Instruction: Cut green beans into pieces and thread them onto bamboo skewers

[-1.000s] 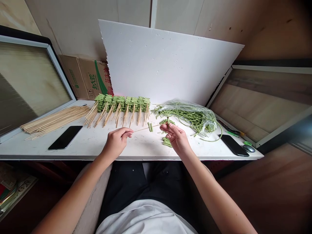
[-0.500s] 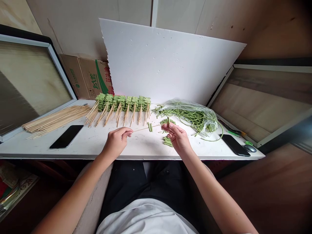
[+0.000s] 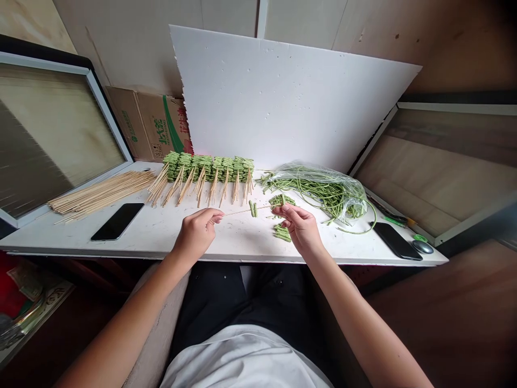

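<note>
Above the middle of the table [image 3: 141, 231], the skewer [image 3: 238, 212] is still pinched by the left hand [image 3: 197, 234], its two pieces [image 3: 253, 209] unchanged, and a bean piece [image 3: 283, 199] is gripped by the right hand [image 3: 301, 228] at its tip.

This is a makeshift food-prep room (bamboo skewers [image 3: 100, 195], white table [image 3: 141, 231]).

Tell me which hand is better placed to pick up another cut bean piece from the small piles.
Probably the right: the right hand sits right beside the cut green bean pieces, while the left hand is pinching the end of the bamboo skewer, farther from them.
</note>
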The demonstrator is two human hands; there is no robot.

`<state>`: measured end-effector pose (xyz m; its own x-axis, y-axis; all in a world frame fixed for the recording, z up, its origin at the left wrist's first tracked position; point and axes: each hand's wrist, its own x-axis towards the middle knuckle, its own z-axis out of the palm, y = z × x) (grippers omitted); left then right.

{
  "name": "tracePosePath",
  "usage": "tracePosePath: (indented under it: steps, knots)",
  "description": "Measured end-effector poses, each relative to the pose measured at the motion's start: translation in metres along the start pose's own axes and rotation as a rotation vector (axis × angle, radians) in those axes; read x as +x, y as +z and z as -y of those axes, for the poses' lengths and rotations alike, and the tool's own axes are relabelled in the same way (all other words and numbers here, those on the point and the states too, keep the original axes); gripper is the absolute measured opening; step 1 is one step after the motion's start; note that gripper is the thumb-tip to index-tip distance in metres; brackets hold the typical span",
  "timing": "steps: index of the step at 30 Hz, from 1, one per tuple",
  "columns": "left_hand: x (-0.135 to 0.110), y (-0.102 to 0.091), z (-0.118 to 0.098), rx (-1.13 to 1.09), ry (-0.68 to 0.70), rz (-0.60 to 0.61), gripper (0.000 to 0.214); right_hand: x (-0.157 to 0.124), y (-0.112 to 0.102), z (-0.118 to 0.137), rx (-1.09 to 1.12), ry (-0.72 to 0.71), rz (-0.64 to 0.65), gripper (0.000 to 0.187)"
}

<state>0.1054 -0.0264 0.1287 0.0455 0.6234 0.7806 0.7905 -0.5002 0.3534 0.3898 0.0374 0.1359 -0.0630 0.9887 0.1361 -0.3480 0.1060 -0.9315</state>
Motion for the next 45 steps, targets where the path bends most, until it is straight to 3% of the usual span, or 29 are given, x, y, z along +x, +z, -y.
tracePosePath:
  steps: [9,16,23,45]
  knots:
    - [-0.002,0.003,-0.001,-0.007,0.004,-0.019,0.032,-0.002,0.004,-0.001,0.019,0.033,-0.01,0.029]
    - [0.0,0.005,-0.001,-0.028,0.007,0.005,0.017,0.0,0.004,0.0,0.034,-0.05,-0.121,0.026]
    - [-0.006,0.008,-0.008,-0.018,0.009,-0.07,0.024,-0.001,0.008,-0.01,0.054,-0.109,-0.171,0.025]
    - [-0.02,0.028,-0.026,-0.141,-0.125,-0.035,0.024,-0.023,0.024,-0.04,-0.058,-0.114,-0.068,0.028]
